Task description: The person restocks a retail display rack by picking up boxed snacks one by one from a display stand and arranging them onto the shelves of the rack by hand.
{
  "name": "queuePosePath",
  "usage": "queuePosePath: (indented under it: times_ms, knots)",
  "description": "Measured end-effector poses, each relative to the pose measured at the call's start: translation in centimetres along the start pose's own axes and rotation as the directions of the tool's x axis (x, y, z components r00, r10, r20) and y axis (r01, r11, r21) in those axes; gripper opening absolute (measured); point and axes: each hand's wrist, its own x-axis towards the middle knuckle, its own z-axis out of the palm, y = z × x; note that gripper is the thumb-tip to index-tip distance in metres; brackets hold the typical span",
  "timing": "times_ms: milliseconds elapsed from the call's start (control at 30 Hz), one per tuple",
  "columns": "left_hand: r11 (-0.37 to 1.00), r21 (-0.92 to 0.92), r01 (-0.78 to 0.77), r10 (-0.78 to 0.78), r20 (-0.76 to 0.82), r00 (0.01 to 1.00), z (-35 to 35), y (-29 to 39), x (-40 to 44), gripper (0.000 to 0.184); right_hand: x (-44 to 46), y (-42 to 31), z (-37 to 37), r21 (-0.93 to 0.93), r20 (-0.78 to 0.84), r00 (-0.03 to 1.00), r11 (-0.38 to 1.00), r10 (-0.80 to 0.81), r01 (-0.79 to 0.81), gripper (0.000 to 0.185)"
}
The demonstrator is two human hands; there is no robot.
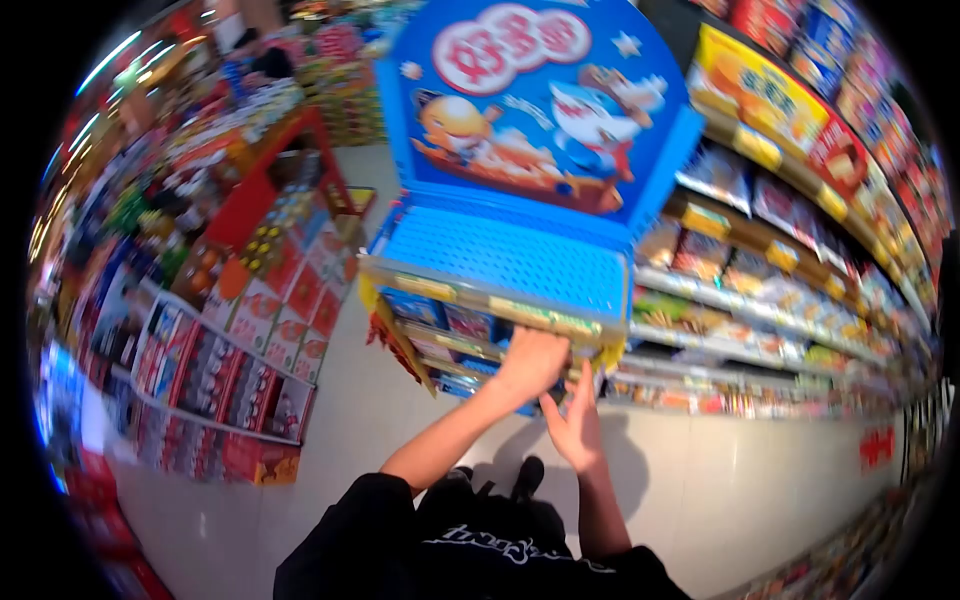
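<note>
While the left hand (535, 362) meets the stand (425, 288), its fingers hidden and state unclear, the right hand (579, 425) has fingers apart; a blue tray (500, 255) sits above them, shelves (780, 325) rightward.

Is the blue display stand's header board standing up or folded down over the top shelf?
Standing up: the cartoon-printed header board rises behind the top shelf, whose perforated surface shows.
</note>
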Motion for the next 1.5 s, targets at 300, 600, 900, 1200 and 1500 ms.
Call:
queuePosePath:
  times_ms: [300,600,900,1200,1500]
  knots:
    - [0.996,0.064,-0.059,0.079,-0.384,0.92,0.7,1.0,-2.1,0.051,-0.6,0.2,-3.5,0.167,0.123,0.992,0.986,-0.021,0.0,0.099]
    - [0.966,-0.14,-0.215,0.109,-0.535,0.838,-2.5,1.3,-7.1,0.051,-2.2,-0.2,-3.5,0.155,0.035,0.996,0.985,-0.078,0.072,0.091]
    - [0.869,-0.46,-0.183,-0.181,-0.639,0.748,-0.9,-2.1,-23.8,0.062,-6.2,-3.3,3.0,-0.058,0.045,0.971,0.97,-0.235,0.237,0.077]
    - [0.853,-0.51,0.111,-0.49,-0.71,0.506,-4.3,-9.2,-41.8,0.057,-12.4,-11.2,19.3,0.375,0.426,0.851,0.916,-0.306,0.141,0.079]
    - [0.504,-0.834,-0.223,-0.851,-0.524,0.037,-4.8,-15.0,-51.7,0.073,-15.1,-18.9,30.8,0.459,0.744,0.617,0.868,-0.257,-0.191,0.07]
